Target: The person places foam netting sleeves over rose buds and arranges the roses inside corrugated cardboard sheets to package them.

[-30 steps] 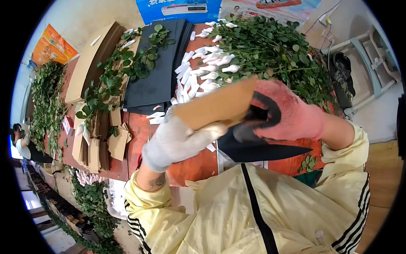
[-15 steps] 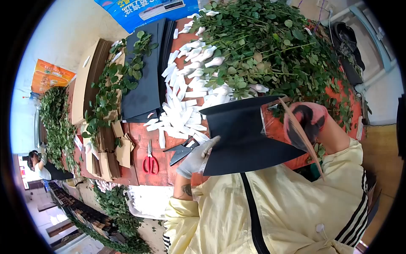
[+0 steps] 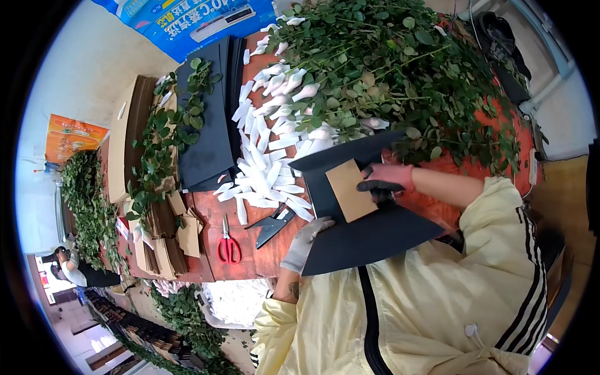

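Where tabletop [image 3: 256, 261] shows, the left hand [image 3: 304, 242] holds the black sheet's [image 3: 378, 240] edge.

Gloved right fingers [image 3: 375, 185] half curled, left fingers [image 3: 320, 225] lower down

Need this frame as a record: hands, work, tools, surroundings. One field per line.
left_hand: gloved, at left edge of black sheet; grip partly hidden
right_hand: gloved, on right side of brown card; grip partly hidden
work: card lies over sheet; sheet bent, far flap raised
tools: red-handled scissors, black tool, both on red table
beyond_hands: white strips, leafy stems
left_side: black stack, brown stack
other_person: far left
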